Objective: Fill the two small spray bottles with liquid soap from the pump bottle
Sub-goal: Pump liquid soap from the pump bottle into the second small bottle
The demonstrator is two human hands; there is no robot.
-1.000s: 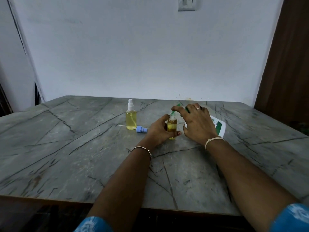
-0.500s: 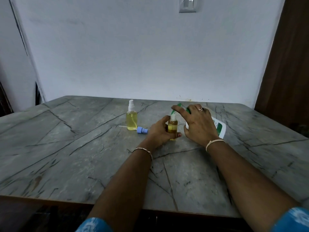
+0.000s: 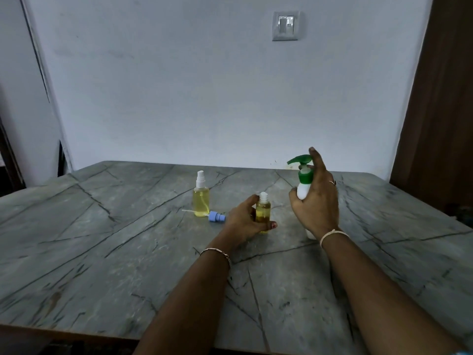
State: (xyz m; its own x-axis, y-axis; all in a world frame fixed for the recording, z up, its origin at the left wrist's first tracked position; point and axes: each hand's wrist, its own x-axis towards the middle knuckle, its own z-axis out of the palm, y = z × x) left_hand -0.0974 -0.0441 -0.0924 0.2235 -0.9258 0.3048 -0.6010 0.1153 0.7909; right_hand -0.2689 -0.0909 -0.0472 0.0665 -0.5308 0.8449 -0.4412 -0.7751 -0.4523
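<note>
Wraps the fingers (image 3: 273, 224) of the left hand (image 3: 243, 221) round the lower half of the uncapped spray bottle (image 3: 263, 208), thumb against its left side; holds it upright on the grey, dark-veined stone bench (image 3: 102, 252). Shows clear plastic, a ribbed white neck and yellow liquid up to the shoulder. Curls the right hand (image 3: 317, 201) round the smooth white pump bottle (image 3: 304, 188), upright just right of the uncapped bottle, one finger stretched straight up behind the green pump head (image 3: 299, 159), spout pointing left. Finds, left of the uncapped bottle, a capped spray bottle (image 3: 201, 201): a clear cylinder, white nozzle, yellow fill. Finds between them a blue spray cap (image 3: 216, 217) on its side, thin white tube attached.
</note>
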